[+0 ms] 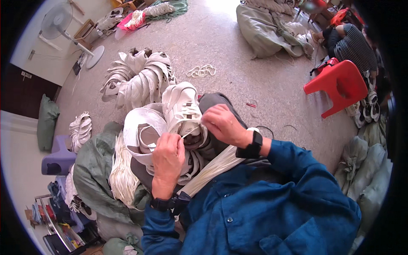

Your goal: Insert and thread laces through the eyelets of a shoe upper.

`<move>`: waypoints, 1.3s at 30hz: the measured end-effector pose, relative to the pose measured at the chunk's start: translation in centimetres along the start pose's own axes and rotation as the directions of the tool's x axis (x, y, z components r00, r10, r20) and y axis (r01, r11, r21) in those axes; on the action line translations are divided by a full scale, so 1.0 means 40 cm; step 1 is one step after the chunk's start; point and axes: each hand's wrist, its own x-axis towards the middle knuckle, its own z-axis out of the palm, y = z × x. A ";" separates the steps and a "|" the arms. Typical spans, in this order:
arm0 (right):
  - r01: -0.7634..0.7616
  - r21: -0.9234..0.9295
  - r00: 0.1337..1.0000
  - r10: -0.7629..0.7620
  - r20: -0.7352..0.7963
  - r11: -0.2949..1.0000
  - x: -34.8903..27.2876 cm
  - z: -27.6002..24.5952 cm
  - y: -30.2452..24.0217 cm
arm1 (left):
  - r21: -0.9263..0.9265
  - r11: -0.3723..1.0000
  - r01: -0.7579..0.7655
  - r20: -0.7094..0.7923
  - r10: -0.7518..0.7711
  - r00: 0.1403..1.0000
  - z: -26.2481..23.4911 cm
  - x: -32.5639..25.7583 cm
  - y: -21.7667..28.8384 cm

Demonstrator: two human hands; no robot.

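Note:
A white sneaker upper (180, 102) rests over my lap, its toe pointing away and its eyelet rows facing up. A thin white shoelace (187, 134) runs from the pinched fingertips of my left hand (166, 158) to the upper's opening. At the upper's right edge, my right hand (225, 125) is closed with bent fingers; what they hold is hidden. More stacked uppers (193, 165) lie beneath. To the left is a rounded white piece (142, 123) with a grey-brown inside. One bundle of pale laces (214, 170) crosses my lap, and another bundle (123, 174) hangs at the left.
Nested uppers (142, 78) form a ring on the floor ahead, beside loose laces (202, 71). A green sack (95, 170) lies left, near a purple stool (57, 157). A standing fan (59, 23) is far left. At right are a red stool (340, 87) and a person (355, 46).

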 end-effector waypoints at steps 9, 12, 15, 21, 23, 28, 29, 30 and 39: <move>-0.621 0.447 0.783 0.487 0.386 0.644 -0.045 0.020 -0.032 | 0.024 1.000 0.017 -0.027 -0.016 1.000 0.013 0.029 0.008; -0.703 0.601 0.698 0.534 0.478 0.381 -0.048 0.013 -0.013 | 0.100 0.995 -0.024 -0.041 0.028 0.999 0.024 0.032 -0.017; -0.706 0.622 0.688 0.533 0.492 0.338 -0.045 0.000 -0.012 | 0.120 0.993 -0.019 -0.060 0.027 0.998 0.034 0.030 -0.038; -0.585 0.328 0.788 0.422 0.449 0.742 -0.006 -0.023 -0.010 | 0.012 1.000 -0.010 -0.068 0.011 0.998 0.042 0.044 -0.041; -0.319 0.164 0.934 0.280 0.223 0.933 -0.020 -0.015 -0.012 | 0.100 0.995 -0.006 -0.065 0.013 0.998 0.037 0.045 -0.044; -0.144 -0.049 0.972 0.151 0.181 0.988 -0.010 0.032 -0.026 | -0.136 0.991 0.000 -0.043 -0.006 0.999 0.014 0.047 -0.037; -0.182 -0.059 0.964 0.189 0.186 0.982 -0.011 0.037 -0.023 | -0.280 0.960 0.019 -0.025 -0.027 0.999 0.002 0.045 -0.034; -0.184 -0.058 0.964 0.191 0.186 0.981 -0.012 0.036 -0.021 | -0.280 0.960 0.019 -0.023 -0.026 0.999 -0.021 0.037 -0.036; -0.143 0.000 0.984 0.142 0.104 0.990 -0.023 0.034 -0.011 | -0.139 0.989 0.055 0.018 -0.053 0.998 -0.227 -0.027 -0.037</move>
